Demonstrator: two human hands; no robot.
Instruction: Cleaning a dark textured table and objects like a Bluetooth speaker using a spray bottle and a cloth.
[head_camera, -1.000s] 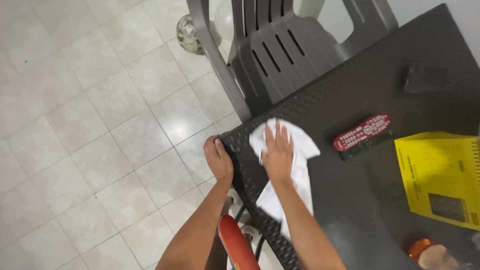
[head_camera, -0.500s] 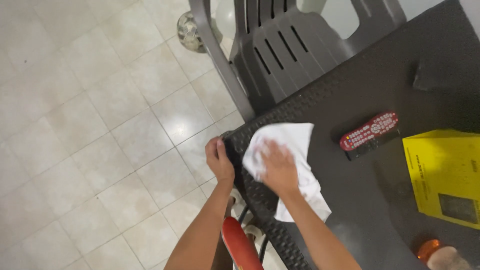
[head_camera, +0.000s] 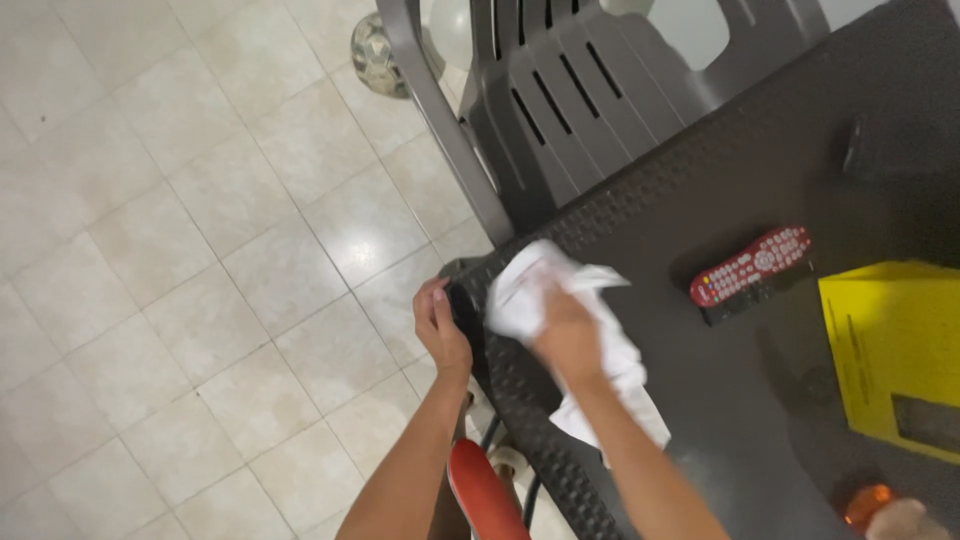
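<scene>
Two hands work at the dark counter corner: the right hand presses flat on a white cloth, fingers spread over it, blurred. The cloth trails back along the forearm toward the counter's near edge. The left hand curls around the corner, just beside it. A red remote and yellow booklet lie farther right, apart; a grey chair stands beyond.

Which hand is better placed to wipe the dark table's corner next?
Probably the right hand: it already presses the white cloth on the dark woven-textured table. The left hand grips the corner edge.
</scene>
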